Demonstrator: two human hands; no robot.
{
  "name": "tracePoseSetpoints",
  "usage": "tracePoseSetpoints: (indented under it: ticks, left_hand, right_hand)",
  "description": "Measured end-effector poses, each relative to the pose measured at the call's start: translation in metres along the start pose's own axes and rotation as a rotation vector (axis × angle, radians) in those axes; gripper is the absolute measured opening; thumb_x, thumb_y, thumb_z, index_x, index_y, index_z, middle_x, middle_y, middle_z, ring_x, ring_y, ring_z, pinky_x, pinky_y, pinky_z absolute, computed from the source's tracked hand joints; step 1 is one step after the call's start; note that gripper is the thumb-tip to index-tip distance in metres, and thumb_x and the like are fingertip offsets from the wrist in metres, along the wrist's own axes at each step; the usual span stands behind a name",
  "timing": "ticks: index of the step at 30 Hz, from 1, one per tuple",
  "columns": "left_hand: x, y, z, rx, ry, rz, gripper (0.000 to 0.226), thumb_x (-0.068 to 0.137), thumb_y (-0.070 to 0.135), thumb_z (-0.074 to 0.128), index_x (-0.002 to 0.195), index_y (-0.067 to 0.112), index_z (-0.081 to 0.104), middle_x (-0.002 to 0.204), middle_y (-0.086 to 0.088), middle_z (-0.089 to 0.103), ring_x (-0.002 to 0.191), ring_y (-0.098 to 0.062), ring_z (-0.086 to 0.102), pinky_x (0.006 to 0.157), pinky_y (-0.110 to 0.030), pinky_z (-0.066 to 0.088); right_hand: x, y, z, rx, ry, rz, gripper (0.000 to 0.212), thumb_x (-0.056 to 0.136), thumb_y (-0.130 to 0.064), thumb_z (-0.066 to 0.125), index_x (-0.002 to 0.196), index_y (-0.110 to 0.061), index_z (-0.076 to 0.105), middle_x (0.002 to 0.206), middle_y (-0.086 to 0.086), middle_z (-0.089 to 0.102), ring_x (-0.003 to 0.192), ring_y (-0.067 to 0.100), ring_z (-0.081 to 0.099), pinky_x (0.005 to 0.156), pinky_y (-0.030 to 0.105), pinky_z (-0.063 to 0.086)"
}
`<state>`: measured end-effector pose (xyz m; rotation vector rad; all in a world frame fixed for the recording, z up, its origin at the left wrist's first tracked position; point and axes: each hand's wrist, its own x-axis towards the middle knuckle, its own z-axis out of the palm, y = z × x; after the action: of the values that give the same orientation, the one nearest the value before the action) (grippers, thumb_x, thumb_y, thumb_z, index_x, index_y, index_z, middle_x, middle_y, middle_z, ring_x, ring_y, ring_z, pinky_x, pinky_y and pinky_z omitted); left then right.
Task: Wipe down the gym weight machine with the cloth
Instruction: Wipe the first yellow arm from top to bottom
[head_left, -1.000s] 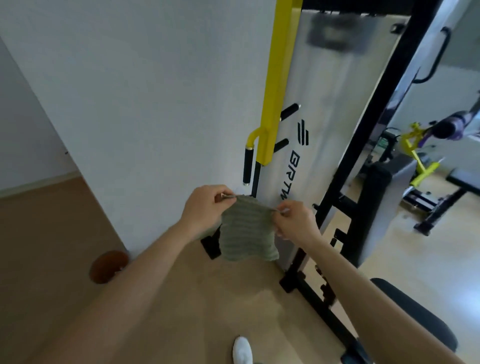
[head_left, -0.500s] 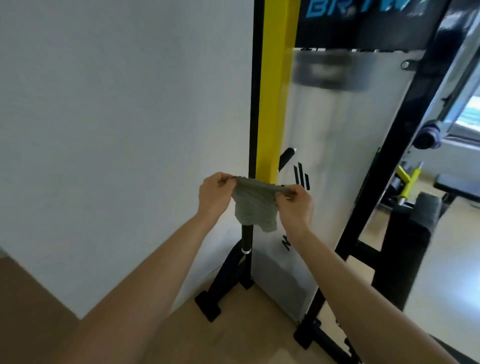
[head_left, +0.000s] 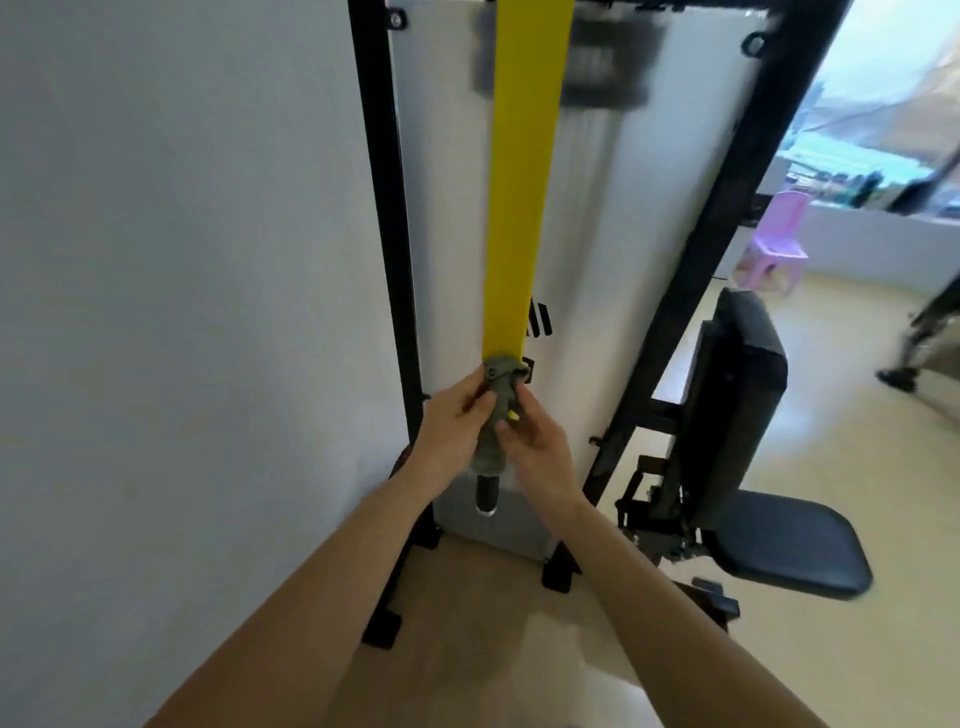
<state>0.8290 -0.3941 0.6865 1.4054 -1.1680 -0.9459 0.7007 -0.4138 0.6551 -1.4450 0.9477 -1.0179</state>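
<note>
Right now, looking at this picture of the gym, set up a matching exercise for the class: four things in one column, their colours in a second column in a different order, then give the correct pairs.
Things:
1. cloth
2. upright bar
3. small chair
4. seat pad

Colours:
A. black
B. grey-green
C. pink-purple
D. yellow

Pairs: 1-B, 2-D, 3-C, 4-A

The cloth is wrapped around the lower end of the upright bar, gripped by the left hand and the right hand.
</note>
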Motion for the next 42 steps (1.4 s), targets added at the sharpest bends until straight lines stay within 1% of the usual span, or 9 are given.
tracePoseSetpoints:
  ticks: [3,6,10,14,18,23,31,39,42]
  left_hand:
    - [-0.005,-0.001,-0.005,0.068,-0.049,0.067,0.043,0.101,0.006,0.057,0.141,0.023,0.057,0.108,0.015,0.07,0.095,0.013,0.065,0.083,-0.006,0.049]
    - [-0.008,-0.004,-0.005,0.116,0.088,0.081,0.035,0.092,0.009,0.071,0.126,0.017,0.069,0.09,0.028,0.068,0.083,0.017,0.065,0.08,-0.005,0.05]
    - [-0.016,-0.005,0.009,0.13,0.318,0.095,0.022,0.088,0.017,0.077,0.11,0.015,0.077,0.086,0.013,0.074,0.073,0.011,0.066,0.076,-0.004,0.05]
    - [-0.004,0.001,0.021,0.068,0.362,0.099,0.034,0.094,0.016,0.07,0.129,0.019,0.068,0.101,0.016,0.071,0.083,0.01,0.066,0.082,-0.004,0.049]
    - [0.018,0.004,0.023,0.101,0.374,0.118,0.046,0.097,0.017,0.067,0.142,0.019,0.057,0.12,0.009,0.068,0.098,0.005,0.063,0.082,0.004,0.041]
    - [0.041,0.007,0.009,0.139,0.413,0.192,0.04,0.094,0.018,0.071,0.134,0.018,0.065,0.12,0.002,0.073,0.106,-0.011,0.069,0.098,-0.024,0.054]
    - [0.051,0.024,-0.013,0.155,0.273,0.272,0.064,0.09,0.015,0.073,0.148,0.02,0.048,0.135,0.003,0.064,0.115,-0.008,0.062,0.101,-0.015,0.044]
    - [0.075,0.064,-0.029,0.2,0.218,0.4,0.065,0.092,0.007,0.071,0.15,0.022,0.044,0.129,0.012,0.058,0.115,-0.013,0.063,0.092,-0.005,0.047]
    - [0.077,0.089,-0.034,0.103,0.207,0.465,0.062,0.091,0.003,0.072,0.145,0.025,0.049,0.128,0.015,0.061,0.119,-0.008,0.063,0.094,-0.014,0.052]
  right_hand:
    - [-0.003,-0.003,-0.002,-0.1,0.103,-0.041,0.044,0.098,-0.007,0.061,0.14,-0.02,0.056,0.112,-0.011,0.073,0.105,0.008,0.07,0.094,0.033,0.057]
    - [-0.005,-0.004,-0.007,-0.191,0.178,-0.066,0.033,0.093,-0.012,0.07,0.124,-0.021,0.068,0.108,-0.004,0.075,0.1,0.009,0.071,0.092,0.039,0.059]
    - [-0.004,-0.005,-0.008,-0.246,0.254,-0.104,0.029,0.091,-0.013,0.072,0.117,-0.026,0.071,0.107,-0.005,0.076,0.099,0.008,0.071,0.094,0.04,0.058]
    - [0.006,-0.01,0.005,-0.163,0.286,-0.127,0.049,0.095,-0.009,0.066,0.141,-0.021,0.056,0.126,-0.009,0.067,0.116,0.003,0.063,0.102,0.026,0.051]
    - [0.029,-0.013,0.01,-0.092,0.293,-0.099,0.059,0.097,-0.007,0.061,0.151,-0.02,0.041,0.135,-0.006,0.06,0.123,0.003,0.058,0.105,0.031,0.051]
    - [0.058,-0.023,0.007,-0.113,0.241,-0.138,0.052,0.097,-0.007,0.062,0.146,-0.021,0.05,0.131,-0.003,0.064,0.12,0.007,0.06,0.105,0.037,0.051]
    - [0.077,-0.051,-0.011,-0.12,0.208,-0.25,0.059,0.092,0.008,0.061,0.144,-0.017,0.05,0.135,-0.001,0.061,0.123,-0.002,0.057,0.101,0.016,0.047]
    - [0.089,-0.102,-0.019,0.035,0.311,-0.38,0.058,0.082,0.005,0.075,0.131,-0.012,0.05,0.122,0.0,0.059,0.112,0.009,0.064,0.09,0.022,0.055]
    - [0.091,-0.123,-0.019,0.09,0.379,-0.418,0.051,0.079,0.002,0.08,0.118,-0.006,0.048,0.113,0.004,0.057,0.1,0.009,0.068,0.083,0.025,0.058]
